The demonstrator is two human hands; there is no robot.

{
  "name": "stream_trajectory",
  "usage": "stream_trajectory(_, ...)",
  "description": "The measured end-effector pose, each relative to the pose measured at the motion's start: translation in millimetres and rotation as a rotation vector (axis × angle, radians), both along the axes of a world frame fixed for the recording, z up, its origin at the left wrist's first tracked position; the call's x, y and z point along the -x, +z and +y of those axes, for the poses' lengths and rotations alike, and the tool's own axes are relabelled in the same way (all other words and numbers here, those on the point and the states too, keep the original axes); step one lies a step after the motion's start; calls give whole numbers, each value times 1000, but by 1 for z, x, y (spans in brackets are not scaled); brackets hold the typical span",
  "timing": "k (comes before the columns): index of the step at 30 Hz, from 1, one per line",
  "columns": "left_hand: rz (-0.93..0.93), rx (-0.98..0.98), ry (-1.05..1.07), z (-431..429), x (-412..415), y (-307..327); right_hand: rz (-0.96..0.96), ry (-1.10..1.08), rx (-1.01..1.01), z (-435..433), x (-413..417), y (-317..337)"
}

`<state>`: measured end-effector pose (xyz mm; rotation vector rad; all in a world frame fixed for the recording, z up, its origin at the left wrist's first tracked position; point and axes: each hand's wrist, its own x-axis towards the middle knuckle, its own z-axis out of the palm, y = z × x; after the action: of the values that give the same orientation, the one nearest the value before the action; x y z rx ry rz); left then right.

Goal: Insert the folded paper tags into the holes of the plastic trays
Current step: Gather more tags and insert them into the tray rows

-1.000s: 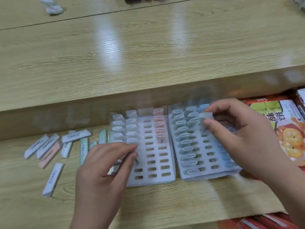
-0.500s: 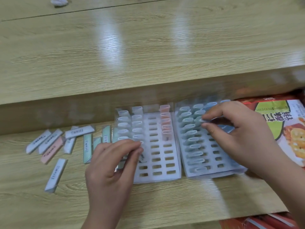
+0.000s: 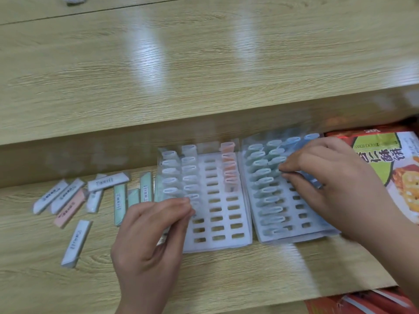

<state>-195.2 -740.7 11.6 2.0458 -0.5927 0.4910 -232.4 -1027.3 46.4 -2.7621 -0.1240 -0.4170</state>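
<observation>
Your left hand [image 3: 154, 241], palm down, presses thumb and forefinger together over the near-left holes of the left tray [image 3: 226, 223]; whatever they hold is too blurred to tell. Your right hand [image 3: 335, 184] reaches across the right tray [image 3: 292, 219], pinching a green folded tag [image 3: 277, 172] standing in its second column. Loose tags [image 3: 74, 200] lie to the left.

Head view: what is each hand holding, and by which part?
Left hand pinches a folded tag by its top edge, over the left tray; right hand pinches a pale tag by its top, at the right tray. Both tags mostly hidden.
</observation>
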Motion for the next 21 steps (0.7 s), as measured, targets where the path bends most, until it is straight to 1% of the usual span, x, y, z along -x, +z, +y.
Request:
stream_trajectory(4, -17, 17, -45, -1, 0, -1, -39, -19, -21, 1, -1, -3)
stream_trajectory(14, 21, 0, -149, 6, -3, 2, -27, -34, -71, 1, -4, -6)
stream_trajectory(18, -1, -58, -143, 8, -4, -1, -22, -47, -83, 2, -4, -7)
stream_trajectory(21, -64, -179, -145, 8, -4, -5, -17, -57, -69, 3, -5, -6)
